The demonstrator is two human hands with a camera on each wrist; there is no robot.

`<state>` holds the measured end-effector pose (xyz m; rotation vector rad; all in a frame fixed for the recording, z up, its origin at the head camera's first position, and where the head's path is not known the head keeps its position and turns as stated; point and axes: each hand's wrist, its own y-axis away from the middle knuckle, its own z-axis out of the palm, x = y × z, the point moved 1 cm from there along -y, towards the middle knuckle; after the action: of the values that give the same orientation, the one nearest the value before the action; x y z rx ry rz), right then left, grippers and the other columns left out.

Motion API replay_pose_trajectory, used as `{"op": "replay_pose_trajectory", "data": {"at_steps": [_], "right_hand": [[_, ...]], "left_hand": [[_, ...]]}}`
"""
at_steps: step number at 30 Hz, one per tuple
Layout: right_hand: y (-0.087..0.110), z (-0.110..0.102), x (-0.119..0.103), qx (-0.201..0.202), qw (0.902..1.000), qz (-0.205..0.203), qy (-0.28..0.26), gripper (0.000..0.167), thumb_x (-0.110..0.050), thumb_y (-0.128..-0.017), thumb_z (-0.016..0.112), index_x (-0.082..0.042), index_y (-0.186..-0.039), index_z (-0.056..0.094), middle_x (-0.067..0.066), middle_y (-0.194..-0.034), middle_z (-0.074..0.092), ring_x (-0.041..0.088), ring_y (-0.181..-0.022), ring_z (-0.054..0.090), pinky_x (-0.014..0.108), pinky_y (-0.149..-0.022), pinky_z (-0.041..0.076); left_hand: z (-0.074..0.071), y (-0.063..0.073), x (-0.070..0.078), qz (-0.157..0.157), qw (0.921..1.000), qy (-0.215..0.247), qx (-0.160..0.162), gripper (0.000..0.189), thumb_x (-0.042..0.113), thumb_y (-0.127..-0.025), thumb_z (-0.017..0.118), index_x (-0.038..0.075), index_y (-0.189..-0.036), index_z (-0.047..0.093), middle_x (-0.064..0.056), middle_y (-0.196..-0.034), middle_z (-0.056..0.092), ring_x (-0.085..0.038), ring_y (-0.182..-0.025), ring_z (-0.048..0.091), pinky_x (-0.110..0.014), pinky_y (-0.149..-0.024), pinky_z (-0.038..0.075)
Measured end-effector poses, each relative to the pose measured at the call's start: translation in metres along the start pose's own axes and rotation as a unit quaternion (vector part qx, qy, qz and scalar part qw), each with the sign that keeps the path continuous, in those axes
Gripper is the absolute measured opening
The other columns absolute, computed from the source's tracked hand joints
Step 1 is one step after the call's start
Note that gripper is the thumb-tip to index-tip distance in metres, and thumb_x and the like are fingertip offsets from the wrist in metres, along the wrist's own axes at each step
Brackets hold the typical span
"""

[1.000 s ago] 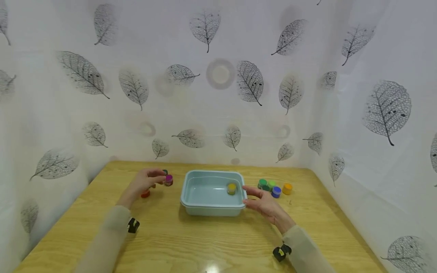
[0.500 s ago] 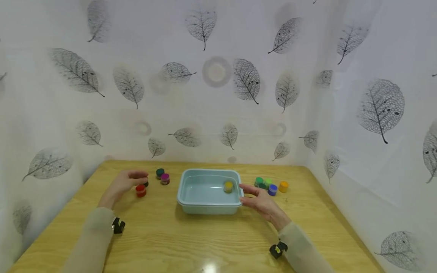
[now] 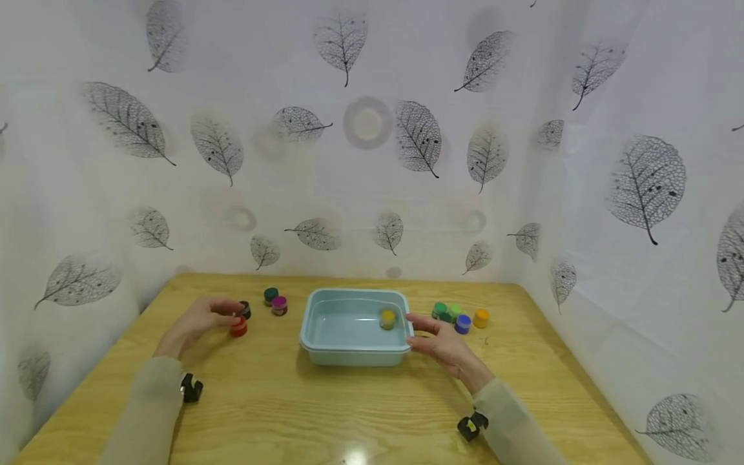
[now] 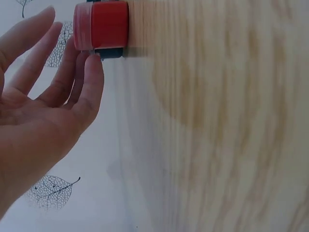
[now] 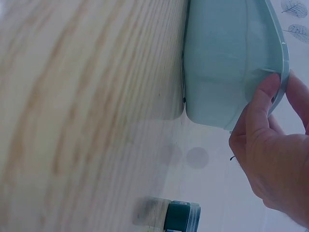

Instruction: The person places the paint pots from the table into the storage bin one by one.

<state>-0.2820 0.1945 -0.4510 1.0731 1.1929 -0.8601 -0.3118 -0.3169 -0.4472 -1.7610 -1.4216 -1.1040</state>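
My left hand (image 3: 194,323) is over the left part of the table, fingers apart and loosely bent, beside a red-lidded paint pot (image 3: 239,326). In the left wrist view, fingertips come close to the red paint pot (image 4: 102,25); whether they touch is unclear. A black paint pot (image 3: 245,310) stands just behind it, partly hidden by the fingers. My right hand (image 3: 447,349) holds the right rim of a pale blue plastic tub (image 3: 354,357), fingers and thumb at its edge (image 5: 284,58). A yellow-lidded paint pot (image 3: 387,319) stands inside the tub.
A dark green pot (image 3: 271,296) and a magenta pot (image 3: 279,305) stand left of the tub. Right of it are several more, among them a blue pot (image 3: 462,324) and an orange pot (image 3: 481,318). A leaf-print curtain (image 3: 372,194) encloses the wooden table (image 3: 325,413).
My left hand has moved left, away from the magenta pot, to beside the red and black pots. The right hand stays at the tub's rim. The head view has shifted slightly.
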Motion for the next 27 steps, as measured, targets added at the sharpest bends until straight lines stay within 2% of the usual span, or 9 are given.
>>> {"op": "replay_pose_trajectory", "data": {"at_steps": [6, 14, 19, 27], "right_hand": [[0.0009, 0.0006, -0.0013, 0.005, 1.0, 0.007, -0.002, 0.061, -0.004, -0.089, 0.07, -0.005, -0.145, 0.046, 0.025, -0.144, 0.04, 0.029, -0.119, 0.058, 0.031, -0.095, 0.055], [0.0008, 0.0001, -0.0012, 0.003, 1.0, 0.002, 0.005, 0.06, -0.004, -0.09, 0.069, -0.004, -0.145, 0.046, 0.026, -0.143, 0.041, 0.019, -0.107, 0.062, 0.03, -0.093, 0.056], [0.0009, 0.0001, -0.0005, 0.002, 1.0, -0.002, 0.005, 0.061, -0.005, -0.089, 0.07, -0.003, -0.145, 0.045, 0.026, -0.142, 0.042, 0.018, -0.107, 0.062, 0.03, -0.093, 0.056], [0.0019, -0.0001, -0.0025, 0.001, 1.0, 0.003, 0.005, 0.061, -0.006, -0.09, 0.069, -0.005, -0.146, 0.045, 0.026, -0.145, 0.04, 0.03, -0.12, 0.057, 0.03, -0.093, 0.056]], "left_hand": [[-0.0031, 0.0011, -0.0068, -0.008, 0.9994, 0.015, -0.029, 0.056, 0.014, -0.088, 0.073, -0.011, -0.133, 0.051, -0.029, -0.133, 0.055, -0.011, -0.105, 0.06, -0.021, -0.088, 0.051], [0.0002, 0.0023, -0.0081, -0.037, 0.9977, 0.012, -0.056, 0.054, 0.006, -0.089, 0.068, -0.01, -0.136, 0.047, -0.032, -0.137, 0.049, -0.029, -0.114, 0.06, -0.039, -0.094, 0.056], [0.0025, 0.0028, -0.0072, -0.06, 0.9968, 0.001, -0.054, 0.052, 0.005, -0.088, 0.067, -0.009, -0.135, 0.048, -0.03, -0.135, 0.051, -0.029, -0.113, 0.059, -0.04, -0.092, 0.056], [0.0035, 0.0008, -0.0052, -0.076, 0.9959, 0.002, -0.05, 0.054, 0.006, -0.088, 0.068, -0.01, -0.135, 0.047, -0.027, -0.131, 0.054, -0.025, -0.109, 0.06, -0.037, -0.091, 0.056]]}}
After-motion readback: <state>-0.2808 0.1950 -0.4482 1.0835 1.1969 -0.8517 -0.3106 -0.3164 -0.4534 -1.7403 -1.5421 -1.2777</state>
